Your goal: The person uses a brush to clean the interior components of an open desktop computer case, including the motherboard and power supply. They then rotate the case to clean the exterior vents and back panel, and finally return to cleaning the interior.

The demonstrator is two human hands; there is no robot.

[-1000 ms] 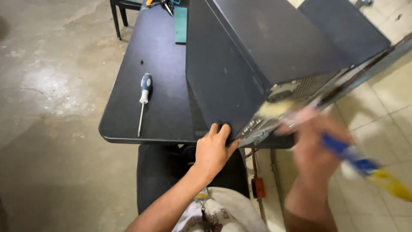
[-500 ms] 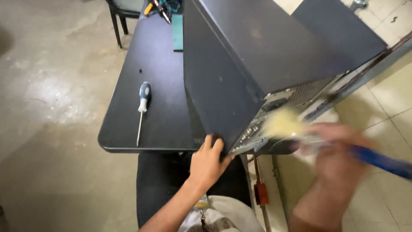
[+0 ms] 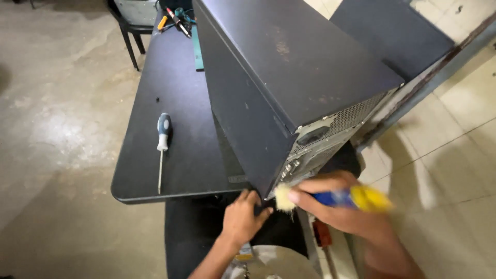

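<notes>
1. Black sheet metal made up the case (image 3: 289,77), a boxy computer tower that lay tilted on the bench (image 3: 175,103), its rear end hanging past the near edge toward the person.
2. Its top panel was matt and dusty, with pale smudges; the rear face was bare grey metal with a perforated grille and small ports.
3. Left hand (image 3: 240,219): its grip was closed on the lower rear corner of the case, fingers curled over the edge, bracing it.
4. Right hand (image 3: 343,212): its grip was closed around a brush (image 3: 330,198) with a blue and yellow handle. The pale, soft bristles sat just below the ports, touching or nearly so; blur hid which.
5. Risk, as I judge it: the case overhung the bench and rested on one edge, so a slackened left hand or a hard push from the brush could have tipped it off onto the lap or floor.
6. Bristles could also have snagged in the grille or driven dust deeper into the ports.
7. A screwdriver (image 3: 162,147) with a blue-grey handle and thin steel shaft lay loose on the smooth dark bench, well apart from the hands; a jolt might have rolled it off.
8. More tools (image 3: 175,19) lay at the far end, beside the case.
</notes>
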